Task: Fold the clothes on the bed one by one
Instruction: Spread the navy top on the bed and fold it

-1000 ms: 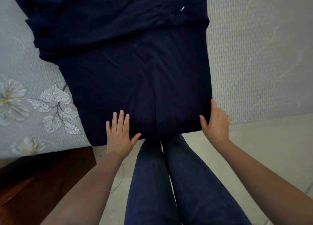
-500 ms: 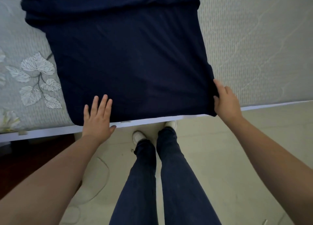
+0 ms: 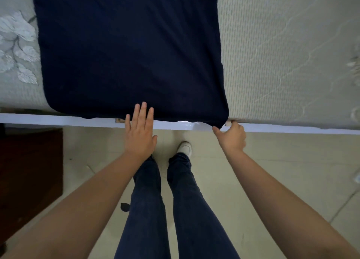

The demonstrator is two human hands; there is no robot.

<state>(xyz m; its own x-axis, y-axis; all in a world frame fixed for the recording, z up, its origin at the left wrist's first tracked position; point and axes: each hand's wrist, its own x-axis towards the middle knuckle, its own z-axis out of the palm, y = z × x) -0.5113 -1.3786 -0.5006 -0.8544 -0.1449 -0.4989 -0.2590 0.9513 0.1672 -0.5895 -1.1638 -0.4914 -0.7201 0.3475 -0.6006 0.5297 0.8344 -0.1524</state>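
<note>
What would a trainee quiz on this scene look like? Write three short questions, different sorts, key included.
1. True or false: the left hand lies flat, fingers straight, at the garment's near edge.
2. Which part of the garment does the right hand pinch? A) near right corner B) far left corner C) middle
3. Fill in: the garment's colour is ____.

Key: 1 true; 2 A; 3 navy.

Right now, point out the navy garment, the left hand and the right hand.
navy garment [image 3: 128, 50]: head view, middle of the flat cloth.
left hand [image 3: 140, 136]: head view, back of the hand.
right hand [image 3: 232, 137]: head view, back of the hand.
</note>
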